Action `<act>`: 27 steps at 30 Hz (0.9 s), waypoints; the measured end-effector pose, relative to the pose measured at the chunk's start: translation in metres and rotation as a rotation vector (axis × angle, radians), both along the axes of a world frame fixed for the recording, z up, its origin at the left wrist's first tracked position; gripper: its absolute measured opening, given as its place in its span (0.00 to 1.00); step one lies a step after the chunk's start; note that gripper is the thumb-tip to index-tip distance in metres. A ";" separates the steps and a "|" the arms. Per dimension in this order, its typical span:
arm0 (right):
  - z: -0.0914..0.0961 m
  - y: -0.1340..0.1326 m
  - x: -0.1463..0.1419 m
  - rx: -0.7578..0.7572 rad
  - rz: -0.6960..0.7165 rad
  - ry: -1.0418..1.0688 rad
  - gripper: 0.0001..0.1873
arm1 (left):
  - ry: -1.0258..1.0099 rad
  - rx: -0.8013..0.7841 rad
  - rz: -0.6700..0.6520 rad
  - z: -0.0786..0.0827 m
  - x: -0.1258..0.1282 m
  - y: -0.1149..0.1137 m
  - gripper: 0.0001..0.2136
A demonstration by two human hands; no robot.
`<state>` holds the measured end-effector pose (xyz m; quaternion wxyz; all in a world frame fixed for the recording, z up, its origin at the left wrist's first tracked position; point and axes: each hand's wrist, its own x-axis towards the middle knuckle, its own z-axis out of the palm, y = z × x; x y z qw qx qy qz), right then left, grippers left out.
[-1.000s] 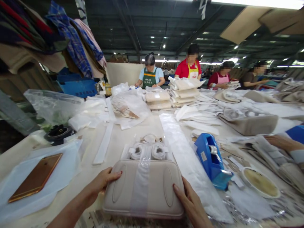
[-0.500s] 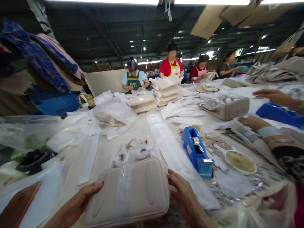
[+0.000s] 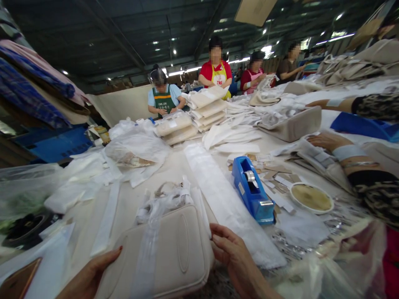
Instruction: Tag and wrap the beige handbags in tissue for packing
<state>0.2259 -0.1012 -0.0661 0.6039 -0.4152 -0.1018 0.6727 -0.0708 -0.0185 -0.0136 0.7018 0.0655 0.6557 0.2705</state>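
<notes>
A beige handbag (image 3: 162,253) lies tilted in front of me, a translucent plastic strip (image 3: 146,257) running across its front. Its handles (image 3: 168,199) are wrapped in white material at the top. My left hand (image 3: 90,274) grips the bag's left edge, thumb along the front; the other fingers are hidden behind it. At the right edge, my right hand (image 3: 233,259) presses its curled fingers against the bag's side. To the right stands a blue tape dispenser (image 3: 254,193), beside a long white wrapping sheet (image 3: 230,207).
A round dish (image 3: 311,197) and cardboard scraps (image 3: 280,178) lie right of the dispenser. A co-worker's hands (image 3: 327,142) rest near another bag at right. Stacked wrapped pieces (image 3: 207,108) stand farther back, with several people beyond. A phone (image 3: 20,278) lies at lower left.
My view has shifted, so the scene sits higher and further left. The handbag has moved slightly left in view with both hands, and my right fingers are closer against its edge.
</notes>
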 end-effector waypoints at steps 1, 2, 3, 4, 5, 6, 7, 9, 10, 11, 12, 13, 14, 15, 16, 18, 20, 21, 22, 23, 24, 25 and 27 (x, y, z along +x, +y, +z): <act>0.000 0.000 0.000 -0.014 -0.006 0.002 0.27 | 0.020 0.010 -0.005 0.000 0.001 0.000 0.34; -0.001 0.000 -0.001 -0.025 -0.007 -0.003 0.28 | 0.037 0.023 -0.011 -0.001 0.001 0.000 0.34; -0.002 0.000 -0.001 -0.032 -0.002 -0.015 0.28 | 0.050 0.036 -0.015 -0.001 0.001 0.000 0.35; -0.003 0.001 -0.002 -0.033 0.011 -0.030 0.29 | 0.055 0.042 -0.017 -0.001 0.002 0.000 0.35; -0.005 0.002 -0.003 -0.025 0.033 -0.045 0.29 | 0.055 0.042 -0.014 0.000 0.003 0.000 0.35; -0.005 0.003 -0.004 -0.013 0.064 -0.054 0.30 | 0.048 0.035 -0.009 0.001 0.005 -0.001 0.34; -0.005 0.005 -0.004 -0.008 0.107 -0.059 0.31 | 0.037 0.025 -0.003 0.002 0.007 -0.001 0.34; -0.002 0.010 -0.005 -0.003 0.205 -0.064 0.33 | 0.005 0.020 0.004 0.004 0.010 -0.003 0.33; 0.002 0.012 -0.005 0.007 0.255 -0.062 0.33 | -0.013 0.025 0.001 0.005 0.012 -0.004 0.33; 0.005 0.015 -0.004 0.016 0.299 -0.062 0.33 | -0.030 0.037 -0.012 0.005 0.012 -0.004 0.32; 0.009 0.018 -0.003 0.024 0.335 -0.068 0.32 | -0.047 0.056 -0.033 0.004 0.012 -0.004 0.32; 0.013 0.021 -0.002 0.030 0.362 -0.079 0.31 | -0.059 0.083 -0.058 0.002 0.012 -0.004 0.32; 0.016 0.024 -0.001 0.030 0.384 -0.094 0.30 | -0.065 0.112 -0.082 0.000 0.011 -0.004 0.32; 0.018 0.027 0.001 0.018 0.402 -0.116 0.30 | -0.066 0.140 -0.099 -0.002 0.010 -0.003 0.31; 0.019 0.030 0.002 0.004 0.414 -0.142 0.30 | -0.067 0.169 -0.112 -0.003 0.010 -0.003 0.30; 0.021 0.036 0.004 -0.009 0.429 -0.192 0.29 | -0.078 0.213 -0.120 -0.005 0.009 -0.003 0.28; 0.021 0.039 0.004 0.003 0.437 -0.238 0.28 | -0.106 0.232 -0.118 -0.004 0.011 -0.004 0.27; 0.021 0.040 0.004 0.016 0.438 -0.253 0.28 | -0.127 0.231 -0.114 -0.004 0.012 -0.004 0.27; 0.020 0.041 0.004 0.031 0.439 -0.256 0.27 | -0.151 0.227 -0.106 -0.003 0.013 -0.005 0.26; 0.020 0.042 0.004 0.045 0.438 -0.249 0.26 | -0.174 0.220 -0.094 -0.003 0.013 -0.004 0.26; 0.019 0.042 0.004 0.061 0.437 -0.235 0.25 | -0.193 0.212 -0.086 -0.003 0.014 -0.004 0.26; 0.018 0.043 0.004 0.073 0.438 -0.216 0.24 | -0.210 0.203 -0.084 -0.004 0.014 -0.003 0.26; 0.013 0.044 0.004 0.078 0.437 -0.177 0.22 | -0.239 0.194 -0.093 -0.006 0.014 -0.002 0.27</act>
